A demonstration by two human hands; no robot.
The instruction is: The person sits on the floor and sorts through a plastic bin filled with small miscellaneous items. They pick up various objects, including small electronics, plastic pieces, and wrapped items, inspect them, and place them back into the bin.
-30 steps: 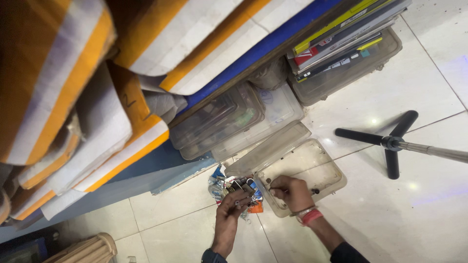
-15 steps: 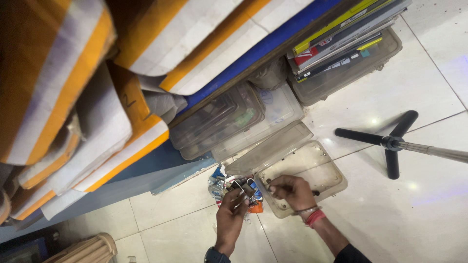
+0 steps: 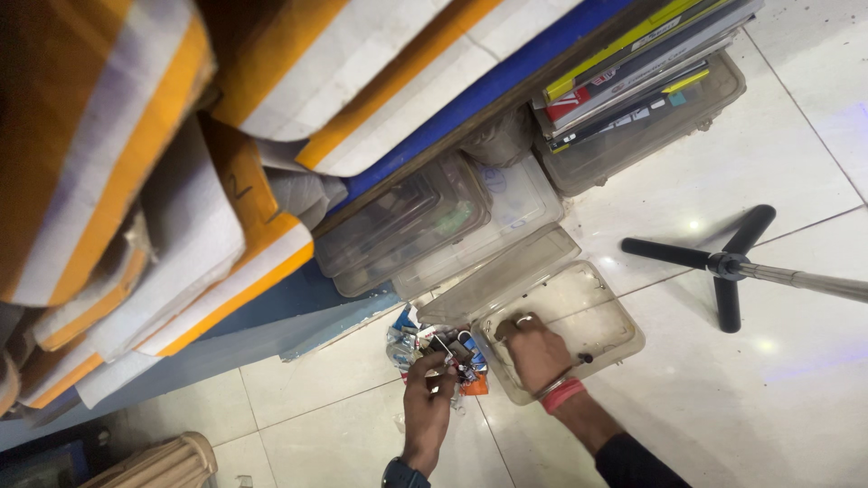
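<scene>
White glossy floor tiles (image 3: 796,145) fill the frame's right and bottom, w/ stacked orange-and-white striped boards (image 3: 117,181) looming over the left half

Your left hand (image 3: 427,398) sits at about 6 o'clock in the view, fingers curled around small bits pulled from a heap of small clips and wrappers (image 3: 434,348) — silver, blue and orange pieces lying on the tile just beside the tray. What exactly you're pinching is too small to tell. A dark watch shows on that wrist

Your right hand (image 3: 533,352) is at 3 o'clock of the left, close by, resting inside a shallow clear plastic tray (image 3: 615,312). Fingers bent down onto the tray's bottom near its left wall; can't tell if it grips anything. Red band and a thin bangle on that wrist, ring on one finger

Tray's hinged lid (image 3: 497,276) stands open at its 11 o'clock side. Beyond it, more clear plastic boxes (image 3: 425,221) are tucked under a blue shelf edge, and another box (image 3: 651,117) at 1 o'clock carries a pile of books. Black tripod base (image 3: 723,267) lies at 3 o'clock, well apart from the tray
</scene>
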